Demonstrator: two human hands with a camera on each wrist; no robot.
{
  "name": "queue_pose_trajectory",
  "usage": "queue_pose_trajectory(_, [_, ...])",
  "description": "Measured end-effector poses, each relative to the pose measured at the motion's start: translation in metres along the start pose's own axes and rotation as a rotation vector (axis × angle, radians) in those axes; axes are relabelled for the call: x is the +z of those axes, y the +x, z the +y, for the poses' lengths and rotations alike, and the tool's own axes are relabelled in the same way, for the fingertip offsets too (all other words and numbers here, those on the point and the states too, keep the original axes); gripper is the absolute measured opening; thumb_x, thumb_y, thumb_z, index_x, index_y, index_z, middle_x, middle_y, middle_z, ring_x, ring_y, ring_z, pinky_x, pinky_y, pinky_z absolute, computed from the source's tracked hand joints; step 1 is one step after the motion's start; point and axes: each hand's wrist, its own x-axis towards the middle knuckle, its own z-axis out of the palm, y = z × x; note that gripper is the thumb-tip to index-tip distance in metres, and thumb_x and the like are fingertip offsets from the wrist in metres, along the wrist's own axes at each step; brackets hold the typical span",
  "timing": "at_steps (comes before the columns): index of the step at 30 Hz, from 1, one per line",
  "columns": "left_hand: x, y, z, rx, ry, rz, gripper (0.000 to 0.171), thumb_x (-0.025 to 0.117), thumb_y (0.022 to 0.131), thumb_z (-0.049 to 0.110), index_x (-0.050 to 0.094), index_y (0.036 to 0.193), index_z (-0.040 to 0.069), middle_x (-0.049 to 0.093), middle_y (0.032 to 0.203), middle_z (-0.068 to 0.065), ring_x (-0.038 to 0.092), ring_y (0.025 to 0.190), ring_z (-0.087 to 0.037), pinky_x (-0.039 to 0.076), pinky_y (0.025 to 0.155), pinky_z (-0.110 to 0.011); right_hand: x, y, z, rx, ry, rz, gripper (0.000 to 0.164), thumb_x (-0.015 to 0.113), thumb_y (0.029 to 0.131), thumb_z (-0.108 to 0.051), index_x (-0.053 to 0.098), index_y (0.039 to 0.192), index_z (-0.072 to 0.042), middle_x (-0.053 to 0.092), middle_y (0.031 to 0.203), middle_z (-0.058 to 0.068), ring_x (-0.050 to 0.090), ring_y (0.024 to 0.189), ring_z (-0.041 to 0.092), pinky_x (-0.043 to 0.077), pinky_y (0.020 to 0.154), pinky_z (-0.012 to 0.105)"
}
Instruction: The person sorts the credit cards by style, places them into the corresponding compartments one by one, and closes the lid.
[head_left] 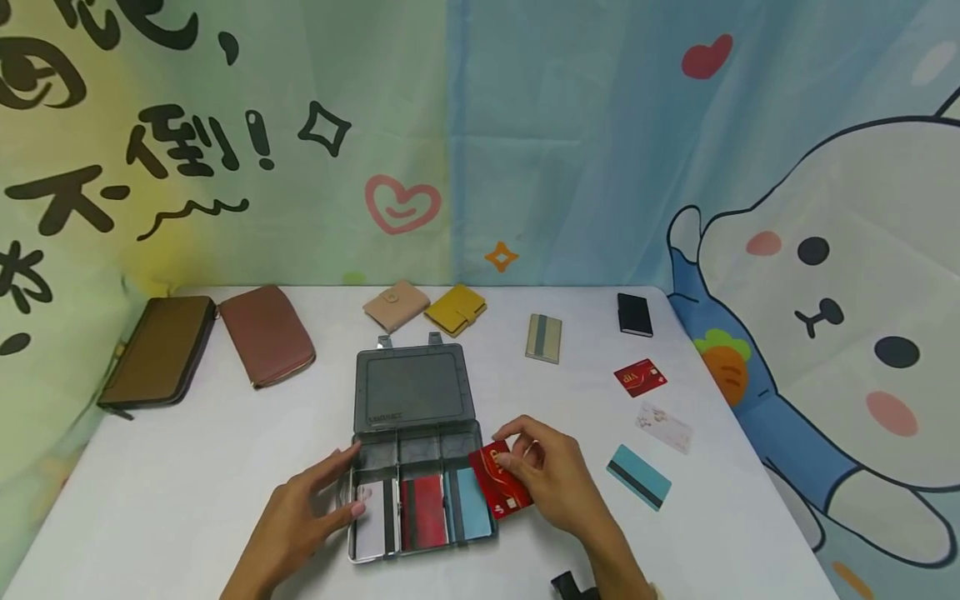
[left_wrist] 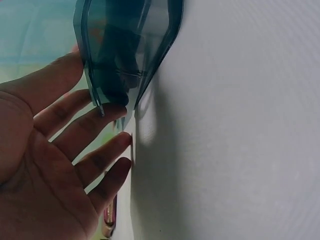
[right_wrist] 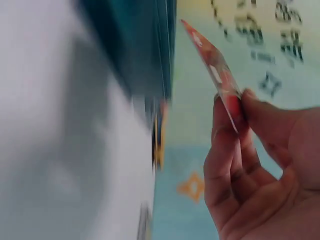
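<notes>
Red glossy card (head_left: 501, 493), pinched by the right hand (head_left: 551, 475), overlaps the right edge of the grey plastic case (head_left: 416, 390), three flat cards (head_left: 427, 510) already inside, three loose cards (head_left: 639, 477) beyond apparently remaining, the left hand (head_left: 303, 510), fingers apart, touching its left side.

The right hand (head_left: 553, 477) hid a corner of the red card (head_left: 495, 483), which covered part of the blue card (head_left: 471, 504) left of that hand. Below, the head view's edge cut off a black object (head_left: 572, 588); beside the hand, the right wrist view blurred the case (right_wrist: 137, 55).
</notes>
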Motion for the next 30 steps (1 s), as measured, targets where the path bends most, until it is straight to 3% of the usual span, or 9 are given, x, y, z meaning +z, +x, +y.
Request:
queue_pose_trajectory(3, [0.0,0.001,0.0,-0.007,-0.016,-0.007,0.077,0.085,0.078,0.031,0.05,0.146,0.033,0.055,0.147,-0.003,0.056,0.131,-0.035,0.038,0.111,-0.063,0.023,0.004,-0.012,-0.035,0.042,-0.056,0.022,0.076,0.088,-0.025,0.065,0.106,-0.032,0.06,0.079,-0.006,0.057,0.068,0.016,0.053,0.058,0.023])
queue_pose_trajectory(6, [0.001,0.003,0.001,-0.034,-0.029,-0.022,0.078,0.085,0.078,0.029,0.049,0.147,0.034,0.054,0.148,-0.003,0.054,0.133,-0.036,0.036,0.112,-0.063,0.045,0.008,-0.021,-0.081,0.005,-0.084,0.022,0.078,0.086,-0.027,0.066,0.104,-0.028,0.061,0.075,-0.009,0.057,0.063,0.01,0.05,0.055,0.022])
queue_pose_trajectory(10, [0.001,0.004,0.002,-0.066,-0.025,-0.041,0.078,0.085,0.078,0.03,0.047,0.147,0.037,0.052,0.149,-0.003,0.052,0.136,-0.036,0.034,0.114,-0.063,0.071,0.008,-0.026,-0.187,-0.218,-0.048,0.024,0.084,0.079,-0.032,0.067,0.096,-0.026,0.059,0.066,-0.017,0.051,0.059,0.0,0.042,0.051,0.018])
queue_pose_trajectory(14, [0.001,0.003,0.001,-0.064,-0.009,-0.038,0.078,0.085,0.079,0.031,0.048,0.147,0.037,0.052,0.149,-0.004,0.052,0.135,-0.036,0.035,0.113,-0.063,0.087,0.005,-0.028,-0.292,-0.49,-0.029,0.021,0.089,0.074,-0.033,0.07,0.083,-0.027,0.049,0.071,-0.016,0.045,0.071,0.002,0.034,0.05,0.017])
queue_pose_trajectory(17, [0.0,0.002,0.0,-0.055,-0.004,-0.035,0.078,0.084,0.079,0.031,0.048,0.147,0.036,0.052,0.15,-0.005,0.052,0.135,-0.036,0.035,0.113,-0.063,0.088,0.004,-0.027,-0.306,-0.536,-0.072,0.018,0.088,0.073,-0.035,0.075,0.082,-0.028,0.044,0.076,-0.012,0.04,0.075,0.005,0.032,0.05,0.017])
queue_pose_trajectory(21, [0.0,0.003,0.0,-0.052,-0.003,-0.038,0.078,0.084,0.079,0.031,0.047,0.148,0.036,0.051,0.15,-0.006,0.053,0.134,-0.036,0.035,0.113,-0.063,0.066,0.006,-0.019,-0.227,-0.283,-0.158,0.025,0.084,0.078,-0.038,0.076,0.099,-0.026,0.055,0.083,-0.008,0.049,0.076,0.008,0.042,0.061,0.018])
queue_pose_trajectory(24, [0.001,0.004,0.0,-0.058,0.001,-0.037,0.078,0.084,0.079,0.031,0.047,0.148,0.038,0.051,0.15,-0.006,0.053,0.134,-0.036,0.035,0.113,-0.063,0.035,0.008,-0.005,-0.104,-0.126,-0.111,0.031,0.083,0.08,-0.034,0.072,0.108,-0.026,0.063,0.089,-0.005,0.056,0.082,0.013,0.048,0.071,0.021])
queue_pose_trajectory(26, [0.0,0.004,0.0,-0.058,0.004,-0.034,0.078,0.084,0.079,0.032,0.047,0.147,0.037,0.051,0.15,-0.006,0.053,0.134,-0.036,0.035,0.113,-0.063,0.01,0.01,0.011,0.0,-0.117,-0.016,0.036,0.084,0.08,-0.033,0.07,0.114,-0.027,0.064,0.094,-0.004,0.058,0.085,0.016,0.051,0.074,0.024])
queue_pose_trajectory(30, [0.0,0.002,0.0,-0.048,0.002,-0.026,0.078,0.084,0.079,0.031,0.048,0.147,0.036,0.051,0.15,-0.006,0.055,0.133,-0.036,0.036,0.113,-0.063,-0.043,0.007,0.053,0.239,-0.269,0.139,0.053,0.084,0.079,-0.037,0.064,0.127,-0.025,0.066,0.111,0.005,0.058,0.098,0.024,0.055,0.085,0.04])
